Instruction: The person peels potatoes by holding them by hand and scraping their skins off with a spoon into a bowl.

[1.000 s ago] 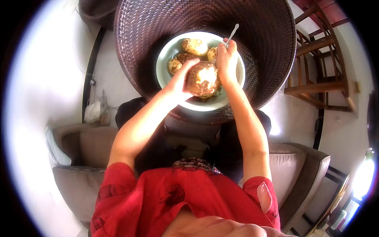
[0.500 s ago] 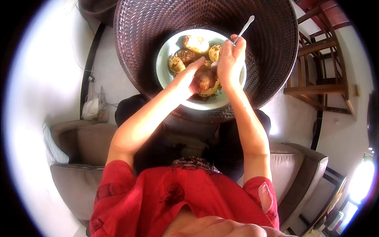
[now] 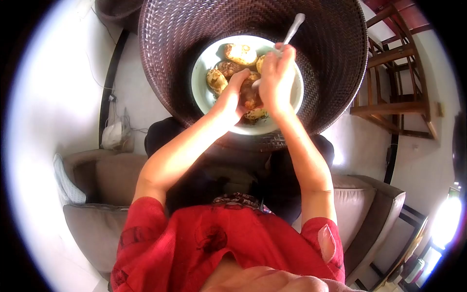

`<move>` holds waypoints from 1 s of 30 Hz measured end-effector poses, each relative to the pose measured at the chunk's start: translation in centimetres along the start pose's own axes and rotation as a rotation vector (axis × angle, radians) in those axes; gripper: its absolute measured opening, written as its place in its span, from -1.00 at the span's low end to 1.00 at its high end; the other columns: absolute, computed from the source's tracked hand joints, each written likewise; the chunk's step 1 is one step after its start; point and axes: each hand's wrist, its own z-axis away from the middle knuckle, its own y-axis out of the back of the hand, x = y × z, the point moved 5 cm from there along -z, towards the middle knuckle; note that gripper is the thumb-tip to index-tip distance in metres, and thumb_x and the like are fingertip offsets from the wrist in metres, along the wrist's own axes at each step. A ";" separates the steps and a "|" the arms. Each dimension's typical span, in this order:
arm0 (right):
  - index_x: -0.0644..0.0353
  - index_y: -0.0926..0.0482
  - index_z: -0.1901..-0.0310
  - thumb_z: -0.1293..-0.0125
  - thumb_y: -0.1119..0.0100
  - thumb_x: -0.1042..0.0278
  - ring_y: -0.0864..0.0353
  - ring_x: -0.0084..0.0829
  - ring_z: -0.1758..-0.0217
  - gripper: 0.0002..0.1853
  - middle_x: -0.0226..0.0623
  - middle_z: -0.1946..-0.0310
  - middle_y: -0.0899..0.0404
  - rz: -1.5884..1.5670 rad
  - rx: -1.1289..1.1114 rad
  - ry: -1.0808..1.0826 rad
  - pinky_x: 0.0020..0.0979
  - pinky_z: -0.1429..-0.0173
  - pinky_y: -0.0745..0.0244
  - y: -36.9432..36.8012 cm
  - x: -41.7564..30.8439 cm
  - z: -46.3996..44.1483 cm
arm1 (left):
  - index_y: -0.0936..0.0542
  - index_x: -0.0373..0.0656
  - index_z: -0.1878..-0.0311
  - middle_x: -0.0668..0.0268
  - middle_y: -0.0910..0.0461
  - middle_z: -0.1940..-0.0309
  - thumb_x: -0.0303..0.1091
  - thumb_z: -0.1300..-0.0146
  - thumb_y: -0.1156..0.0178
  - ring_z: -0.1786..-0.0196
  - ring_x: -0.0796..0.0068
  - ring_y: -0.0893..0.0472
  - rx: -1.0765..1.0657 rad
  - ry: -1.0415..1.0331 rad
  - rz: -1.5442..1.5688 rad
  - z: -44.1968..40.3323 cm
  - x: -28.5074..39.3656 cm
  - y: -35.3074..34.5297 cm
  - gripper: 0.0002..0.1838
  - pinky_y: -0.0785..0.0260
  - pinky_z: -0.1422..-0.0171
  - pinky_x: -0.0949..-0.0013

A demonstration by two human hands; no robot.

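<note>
Left hand [image 3: 230, 103] is cupping a brown tuber [image 3: 250, 96] over the bowl [image 3: 196, 73], toward its near edge; right hand [image 3: 278, 83] is gripping a spoon [image 3: 293, 30] beside it. Tuber is looking firm, moderately heavy, possibly slippery; rough sides probably offering best hold.

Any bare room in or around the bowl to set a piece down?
Free: upper-left inside of the bowl, between tubers and rim; also woven basket right of the bowl, up to its wall, though shadowed. Crowded: the bowl's middle, where the left hand holds a brown tuber and the right hand grips a spoon-like utensil, other tubers close around.
</note>
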 end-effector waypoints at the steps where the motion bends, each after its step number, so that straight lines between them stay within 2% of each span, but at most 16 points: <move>1: 0.38 -0.27 0.01 -0.42 0.13 0.49 -0.55 -0.30 0.38 -0.81 -0.03 0.39 -0.53 0.059 0.042 0.084 -0.27 0.27 -0.49 0.0 0.2 0.0 | -0.42 -0.07 -0.16 0.31 -0.56 0.05 -0.03 -0.36 -0.08 -0.02 0.43 -0.58 0.001 0.003 0.000 0.1 -0.2 0.1 -0.57 -0.48 -0.09 0.22; 3: 0.40 -0.28 0.01 -0.41 0.12 0.49 -0.56 -0.25 0.39 -0.80 -0.01 0.38 -0.54 0.024 0.109 -0.142 -0.28 0.26 -0.50 0.9 3.6 -2.1 | -0.39 -0.10 -0.18 0.24 -0.57 0.03 -0.05 -0.38 -0.04 -0.02 0.37 -0.60 0.016 0.042 -0.029 0.3 -0.9 0.4 -0.57 -0.52 -0.08 0.15; 5: 0.35 -0.28 0.01 -0.43 0.13 0.48 -0.48 -0.44 0.49 -0.82 -0.15 0.44 -0.48 -0.036 0.175 -0.132 -0.41 0.44 -0.42 1.1 7.0 -3.3 | -0.38 -0.11 -0.20 0.21 -0.58 0.02 -0.06 -0.39 -0.02 -0.02 0.34 -0.62 0.009 0.052 -0.058 0.0 -0.6 0.2 -0.56 -0.55 -0.07 0.11; 7: 0.31 -0.26 0.01 -0.44 0.14 0.47 -0.45 -0.52 0.50 -0.83 -0.22 0.47 -0.44 -0.164 0.075 -0.181 -0.47 0.49 -0.38 1.3 3.6 -2.1 | -0.40 -0.09 -0.19 0.25 -0.55 0.00 -0.07 -0.39 -0.04 -0.04 0.38 -0.58 0.047 0.012 0.101 -0.3 -0.5 0.2 -0.58 -0.51 -0.05 0.12; 8: 0.25 -0.32 0.04 -0.39 0.07 0.42 -0.38 -0.62 0.51 -0.83 -0.36 0.48 -0.42 -0.240 0.080 -0.243 -0.54 0.49 -0.29 1.3 1.1 -0.7 | -0.39 -0.09 -0.20 0.23 -0.54 -0.02 -0.06 -0.40 0.00 -0.05 0.36 -0.58 0.033 0.009 0.079 -0.4 -0.4 0.4 -0.57 -0.51 -0.05 0.12; 9: 0.27 -0.32 0.03 -0.40 0.07 0.41 -0.44 -0.54 0.48 -0.82 -0.26 0.45 -0.45 -0.149 0.002 -0.193 -0.46 0.44 -0.36 1.1 -0.3 0.4 | -0.39 -0.09 -0.21 0.21 -0.53 -0.05 -0.04 -0.41 0.04 -0.06 0.34 -0.58 0.021 0.009 0.057 -0.4 -0.3 0.7 -0.56 -0.51 -0.06 0.11; 11: 0.31 -0.32 0.01 -0.39 0.07 0.41 -0.48 -0.43 0.44 -0.79 -0.16 0.41 -0.47 0.077 0.105 0.205 -0.36 0.38 -0.42 0.5 1.3 0.5 | -0.40 -0.07 -0.19 0.23 -0.54 -0.02 -0.06 -0.39 0.00 -0.04 0.36 -0.58 0.069 0.046 0.127 -0.4 -0.8 0.8 -0.58 -0.52 -0.04 0.11; 13: 0.40 -0.28 0.04 -0.41 0.12 0.50 -0.53 -0.38 0.52 -0.83 -0.07 0.45 -0.51 0.061 0.175 0.020 -0.37 0.44 -0.43 1.3 3.2 -1.6 | -0.42 -0.07 -0.15 0.23 -0.57 0.00 0.01 -0.38 -0.01 0.02 0.34 -0.62 -0.006 0.039 0.054 -0.5 -0.7 0.7 -0.57 -0.55 -0.04 0.09; 15: 0.38 -0.27 0.02 -0.42 0.12 0.50 -0.50 -0.43 0.53 -0.82 -0.11 0.46 -0.50 -0.033 0.169 -0.110 -0.38 0.47 -0.41 1.8 3.4 -2.8 | -0.41 -0.08 -0.15 0.22 -0.56 -0.01 0.01 -0.38 -0.01 -0.04 0.34 -0.61 0.082 0.010 0.028 0.5 -0.4 -0.4 -0.57 -0.56 -0.04 0.04; 17: 0.38 -0.28 0.03 -0.42 0.12 0.50 -0.50 -0.44 0.53 -0.83 -0.12 0.45 -0.50 -0.113 0.088 -0.120 -0.39 0.46 -0.42 1.4 2.1 -1.3 | -0.38 -0.08 -0.20 0.22 -0.54 -0.05 0.02 -0.40 0.01 -0.10 0.34 -0.58 0.026 -0.011 0.032 -0.5 -0.5 0.4 -0.54 -0.55 -0.09 0.03; 19: 0.36 -0.26 0.02 -0.42 0.13 0.51 -0.50 -0.36 0.54 -0.83 -0.10 0.45 -0.50 0.014 0.039 0.110 -0.33 0.43 -0.44 0.1 0.8 0.6 | -0.35 -0.07 -0.24 0.23 -0.50 -0.10 -0.05 -0.43 0.08 -0.12 0.37 -0.54 0.057 0.024 0.048 -0.1 -0.2 0.4 -0.56 -0.47 -0.15 0.08; 23: 0.41 -0.30 0.05 -0.41 0.11 0.48 -0.53 -0.28 0.46 -0.82 -0.05 0.41 -0.52 0.041 0.163 -0.083 -0.29 0.27 -0.50 1.6 2.9 -1.9 | -0.37 -0.06 -0.22 0.26 -0.50 -0.05 -0.06 -0.42 0.07 -0.09 0.39 -0.54 0.064 0.039 -0.011 0.0 -0.8 0.6 -0.59 -0.46 -0.15 0.08; 24: 0.40 -0.28 0.04 -0.41 0.11 0.47 -0.52 -0.35 0.47 -0.81 -0.07 0.43 -0.49 -0.027 0.168 -0.090 -0.32 0.31 -0.47 1.7 3.2 -2.8 | -0.37 -0.06 -0.23 0.27 -0.50 -0.08 -0.06 -0.42 0.05 -0.11 0.38 -0.53 0.115 0.037 0.003 -0.2 -1.0 0.8 -0.58 -0.45 -0.16 0.10; 28: 0.32 -0.30 0.02 -0.42 0.10 0.47 -0.53 -0.39 0.38 -0.83 -0.06 0.42 -0.48 -0.131 -0.009 -0.202 -0.32 0.28 -0.46 0.8 0.8 0.2 | -0.36 -0.06 -0.23 0.26 -0.50 -0.10 -0.06 -0.42 0.03 -0.12 0.34 -0.54 -0.008 0.032 0.114 -0.3 -0.3 0.5 -0.58 -0.45 -0.16 0.15; 29: 0.32 -0.28 0.01 -0.43 0.11 0.47 -0.53 -0.41 0.42 -0.82 -0.07 0.46 -0.48 -0.001 0.024 0.078 -0.33 0.33 -0.45 0.0 2.1 0.7 | -0.36 -0.06 -0.23 0.26 -0.50 -0.10 -0.06 -0.42 0.03 -0.12 0.34 -0.54 -0.005 0.033 0.116 -0.2 -0.2 0.5 -0.58 -0.45 -0.16 0.15; 30: 0.34 -0.28 0.02 -0.42 0.12 0.47 -0.52 -0.40 0.46 -0.83 -0.07 0.45 -0.49 0.078 0.108 0.124 -0.34 0.36 -0.45 0.3 2.3 0.0 | -0.37 -0.08 -0.22 0.25 -0.51 -0.09 -0.06 -0.41 0.01 -0.11 0.34 -0.55 -0.013 0.023 0.121 -0.2 -0.4 0.4 -0.57 -0.46 -0.16 0.13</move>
